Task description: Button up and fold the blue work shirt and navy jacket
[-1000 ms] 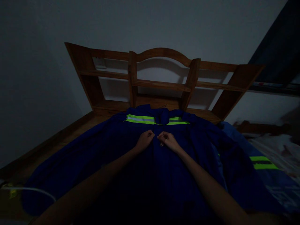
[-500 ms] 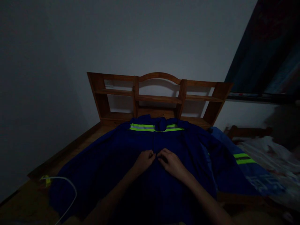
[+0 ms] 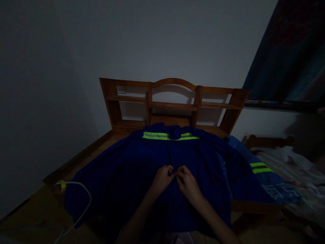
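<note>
I note one camera, worn on the person's head, facing forward and down. Left hand [image 3: 163, 178] and right hand [image 3: 188, 184] sit close, lower centre of frame; wooden shelf unit [image 3: 172, 106] farther off, mid-frame; wall [image 3: 162, 40] behind, upper frame.

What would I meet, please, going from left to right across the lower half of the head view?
White cable, left hand, right hand, both hands at the front of the dark blue jacket, paler blue cloth with a yellow-green band, pale rumpled material.
</note>
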The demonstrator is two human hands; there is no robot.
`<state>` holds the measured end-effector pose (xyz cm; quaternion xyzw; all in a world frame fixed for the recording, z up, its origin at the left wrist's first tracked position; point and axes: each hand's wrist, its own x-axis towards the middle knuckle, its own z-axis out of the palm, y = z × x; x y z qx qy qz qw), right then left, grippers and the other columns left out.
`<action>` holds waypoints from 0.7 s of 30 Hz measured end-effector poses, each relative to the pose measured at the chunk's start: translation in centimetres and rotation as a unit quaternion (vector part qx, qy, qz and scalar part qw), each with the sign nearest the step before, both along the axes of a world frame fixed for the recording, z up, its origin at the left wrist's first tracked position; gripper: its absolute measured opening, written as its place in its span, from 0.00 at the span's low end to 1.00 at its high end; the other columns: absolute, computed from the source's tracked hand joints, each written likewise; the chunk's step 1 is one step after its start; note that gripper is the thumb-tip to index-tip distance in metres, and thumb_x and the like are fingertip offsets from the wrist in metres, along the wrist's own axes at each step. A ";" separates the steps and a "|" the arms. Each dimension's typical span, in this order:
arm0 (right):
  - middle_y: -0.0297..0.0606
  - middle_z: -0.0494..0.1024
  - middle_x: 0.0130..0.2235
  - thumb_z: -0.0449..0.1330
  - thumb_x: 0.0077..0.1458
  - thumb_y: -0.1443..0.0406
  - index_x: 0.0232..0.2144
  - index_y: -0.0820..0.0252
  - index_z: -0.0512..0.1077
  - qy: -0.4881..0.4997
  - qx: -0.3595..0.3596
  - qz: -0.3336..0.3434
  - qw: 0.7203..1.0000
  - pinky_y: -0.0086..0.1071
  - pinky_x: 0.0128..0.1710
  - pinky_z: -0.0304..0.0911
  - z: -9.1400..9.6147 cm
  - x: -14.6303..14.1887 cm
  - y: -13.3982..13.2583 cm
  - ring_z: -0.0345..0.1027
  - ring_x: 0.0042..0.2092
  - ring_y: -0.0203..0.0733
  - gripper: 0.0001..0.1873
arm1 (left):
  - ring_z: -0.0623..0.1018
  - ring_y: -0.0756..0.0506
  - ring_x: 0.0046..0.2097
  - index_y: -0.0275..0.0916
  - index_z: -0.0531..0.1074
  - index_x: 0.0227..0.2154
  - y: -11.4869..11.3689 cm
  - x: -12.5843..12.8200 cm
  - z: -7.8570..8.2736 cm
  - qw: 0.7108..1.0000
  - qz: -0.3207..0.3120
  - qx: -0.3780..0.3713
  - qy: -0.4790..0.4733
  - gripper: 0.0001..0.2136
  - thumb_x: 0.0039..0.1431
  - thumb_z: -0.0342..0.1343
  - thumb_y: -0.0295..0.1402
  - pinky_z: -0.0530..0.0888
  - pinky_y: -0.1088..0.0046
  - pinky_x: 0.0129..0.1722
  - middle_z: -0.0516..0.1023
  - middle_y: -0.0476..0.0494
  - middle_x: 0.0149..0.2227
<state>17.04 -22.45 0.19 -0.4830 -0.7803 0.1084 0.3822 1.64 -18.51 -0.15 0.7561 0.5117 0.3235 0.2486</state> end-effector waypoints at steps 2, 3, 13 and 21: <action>0.40 0.68 0.39 0.51 0.57 0.71 0.43 0.52 0.73 0.027 0.001 0.000 1.000 0.35 0.42 0.65 0.1 -0.1 -0.3 0.66 0.41 0.42 0.17 | 0.75 0.45 0.37 0.39 0.74 0.37 -0.1 0.2 0.4 1.000 0.009 -0.012 0.000 0.10 0.51 0.54 0.32 0.68 0.72 0.37 0.76 0.43 0.35; 0.40 0.68 0.40 0.50 0.57 0.70 0.45 0.52 0.73 0.044 0.001 0.001 0.999 0.35 0.42 0.65 0.2 -0.2 -0.5 0.66 0.42 0.42 0.17 | 0.75 0.45 0.36 0.38 0.74 0.38 -0.2 0.2 0.7 1.000 0.018 -0.014 -0.006 0.11 0.51 0.53 0.32 0.67 0.72 0.36 0.76 0.44 0.33; 0.41 0.73 0.46 0.50 0.60 0.60 0.47 0.52 0.72 0.220 -0.076 0.058 0.971 0.38 0.49 0.62 0.9 0.2 1.5 0.67 0.48 0.44 0.16 | 0.75 0.48 0.25 0.36 0.52 0.61 -3.7 1.2 3.6 0.938 -0.076 -0.159 -0.298 0.32 0.55 0.52 0.41 0.72 0.72 0.26 0.74 0.46 0.27; 0.43 0.74 0.48 0.54 0.57 0.57 0.48 0.54 0.71 0.291 -0.157 0.116 0.936 0.39 0.50 0.63 -2.0 0.6 2.9 0.68 0.48 0.46 0.18 | 0.77 0.46 0.23 0.39 0.31 0.64 -10.2 1.9 2.5 0.821 -0.157 -0.398 -0.377 0.44 0.54 0.52 0.48 0.69 0.74 0.19 0.79 0.34 0.36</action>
